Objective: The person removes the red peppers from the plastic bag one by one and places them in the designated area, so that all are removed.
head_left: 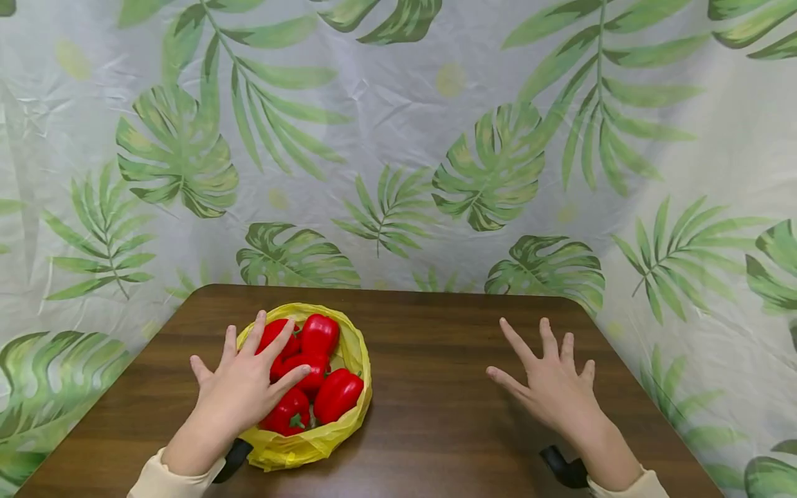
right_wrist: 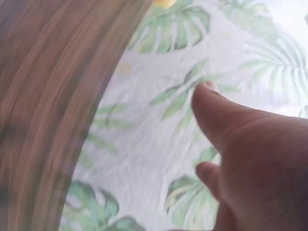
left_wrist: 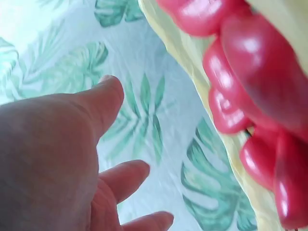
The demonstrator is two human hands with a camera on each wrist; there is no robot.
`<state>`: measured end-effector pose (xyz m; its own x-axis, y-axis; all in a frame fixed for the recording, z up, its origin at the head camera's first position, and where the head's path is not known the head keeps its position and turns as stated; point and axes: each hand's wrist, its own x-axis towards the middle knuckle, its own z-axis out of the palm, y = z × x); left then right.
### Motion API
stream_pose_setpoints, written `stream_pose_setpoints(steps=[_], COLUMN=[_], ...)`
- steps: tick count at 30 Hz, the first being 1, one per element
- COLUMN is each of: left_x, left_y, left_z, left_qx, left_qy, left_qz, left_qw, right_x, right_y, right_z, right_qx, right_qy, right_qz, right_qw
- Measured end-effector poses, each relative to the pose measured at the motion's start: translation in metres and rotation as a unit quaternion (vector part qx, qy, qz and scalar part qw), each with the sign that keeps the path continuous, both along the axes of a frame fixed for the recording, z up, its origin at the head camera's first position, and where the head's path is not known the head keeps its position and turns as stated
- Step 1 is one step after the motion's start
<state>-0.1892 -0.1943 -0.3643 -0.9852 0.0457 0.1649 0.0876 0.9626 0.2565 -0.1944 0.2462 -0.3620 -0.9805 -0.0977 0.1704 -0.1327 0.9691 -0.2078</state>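
Note:
In the head view my left hand [head_left: 239, 387] is held with fingers spread, overlapping the left side of a yellow bag [head_left: 299, 449] with its rim standing open. Several glossy red bell peppers [head_left: 338, 395] lie inside that bag, some partly hidden by my fingers. The left wrist view shows the thumb and fingers apart from the peppers [left_wrist: 260, 62] and the yellow rim [left_wrist: 192, 72]. Over the right half of the table, my right hand [head_left: 557, 387] has its fingers spread too, holding nothing. Its thumb [right_wrist: 211, 110] is stretched out in the right wrist view.
The dark brown wooden table [head_left: 429, 387] has rounded far corners. Behind it and at both sides hangs a pale curtain [head_left: 398, 124] printed with green leaves. Black straps [head_left: 233, 460] are at both wrists, beside the cream sleeves [head_left: 171, 477].

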Motion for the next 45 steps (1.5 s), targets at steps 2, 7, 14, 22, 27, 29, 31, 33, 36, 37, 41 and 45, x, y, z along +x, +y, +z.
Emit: stream_pose_setpoints(steps=[2, 7, 14, 22, 27, 29, 31, 33, 36, 37, 41, 45], left_x=[0.000, -0.002, -0.010, -0.015, -0.013, -0.013, -0.012, -0.010, -0.009, -0.008, -0.009, -0.011], left_y=[-0.010, -0.041, -0.080, -0.097, -0.098, -0.098, -0.097, -0.097, -0.097, -0.097, -0.096, -0.095], left_z=[0.000, -0.004, -0.020, -0.045, -0.056, -0.060, -0.063, -0.066, -0.069, -0.070, -0.073, -0.074], left_qx=[0.006, 0.011, 0.069, 0.157, 0.184, 0.193, 0.199, 0.204, 0.205, 0.206, 0.211, 0.213], left_qy=[-0.007, -0.006, 0.015, -0.014, -0.009, -0.004, 0.001, 0.006, 0.012, 0.015, 0.030, 0.041], left_qz=[0.005, 0.023, 0.028, 0.002, -0.021, -0.032, -0.040, -0.046, -0.051, -0.054, -0.066, -0.074], left_qw=[0.9999, 0.9996, 0.9971, 0.9876, 0.9827, 0.9808, 0.9791, 0.9780, 0.9774, 0.9769, 0.9748, 0.9733], right_x=[0.000, -0.002, -0.013, -0.031, -0.042, -0.045, -0.047, -0.048, -0.049, -0.049, -0.049, -0.049], right_y=[-0.006, -0.025, -0.050, -0.081, -0.105, -0.115, -0.125, -0.134, -0.146, -0.150, -0.162, -0.174], right_z=[0.002, 0.008, 0.015, 0.015, 0.013, 0.011, 0.009, 0.007, 0.003, 0.002, 0.000, 0.001], right_qx=[-0.008, -0.048, -0.089, -0.129, -0.162, -0.175, -0.189, -0.201, -0.215, -0.219, -0.222, -0.217], right_qy=[0.014, 0.044, 0.035, -0.011, -0.045, -0.064, -0.082, -0.098, -0.116, -0.120, -0.136, -0.145], right_qz=[0.019, 0.063, 0.105, 0.149, 0.188, 0.199, 0.208, 0.218, 0.232, 0.237, 0.253, 0.264], right_qw=[1.000, 0.996, 0.990, 0.980, 0.968, 0.962, 0.956, 0.950, 0.942, 0.939, 0.932, 0.929])
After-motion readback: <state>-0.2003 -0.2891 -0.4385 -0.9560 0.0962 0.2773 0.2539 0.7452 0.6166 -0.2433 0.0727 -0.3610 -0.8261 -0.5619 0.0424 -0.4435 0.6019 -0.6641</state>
